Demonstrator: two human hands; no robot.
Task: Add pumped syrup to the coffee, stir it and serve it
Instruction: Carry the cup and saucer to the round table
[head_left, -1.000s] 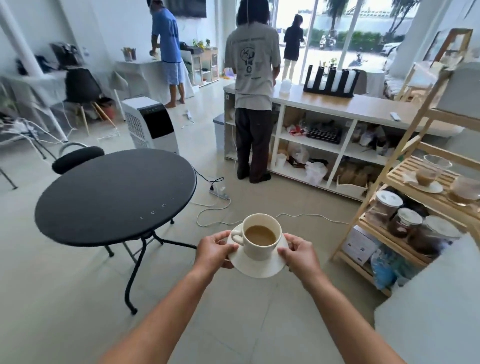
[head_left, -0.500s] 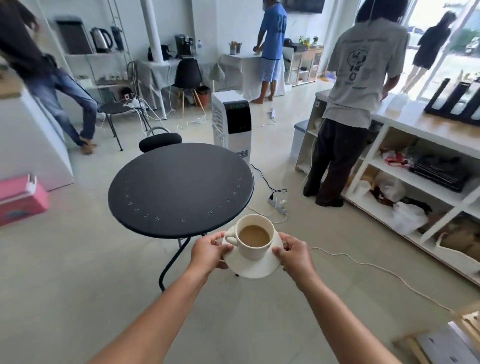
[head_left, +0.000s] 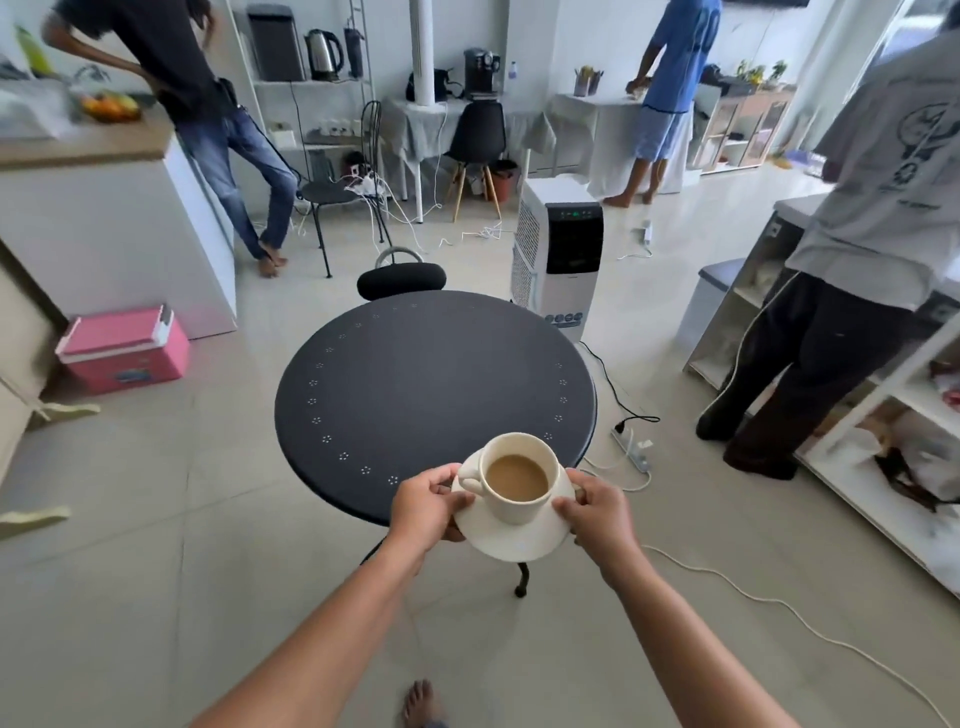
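Observation:
A white cup (head_left: 519, 501) of milky coffee stands upright on a white saucer (head_left: 511, 538), its handle pointing left. I carry the saucer in the air with both hands. My left hand (head_left: 428, 506) grips its left rim and my right hand (head_left: 597, 514) grips its right rim. The cup and saucer hover over the near edge of a round black table (head_left: 431, 389), whose top is bare.
A black chair (head_left: 400, 280) sits behind the table, a white air cooler (head_left: 558, 249) at its far right. A power strip (head_left: 631, 447) and cables lie on the floor to the right. A person (head_left: 857, 249) stands at white shelves on the right. A pink cooler box (head_left: 124, 345) sits left.
My view has swung left and I have stepped closer to the black table. The cup and saucer, held the same way, now hover above its near edge.

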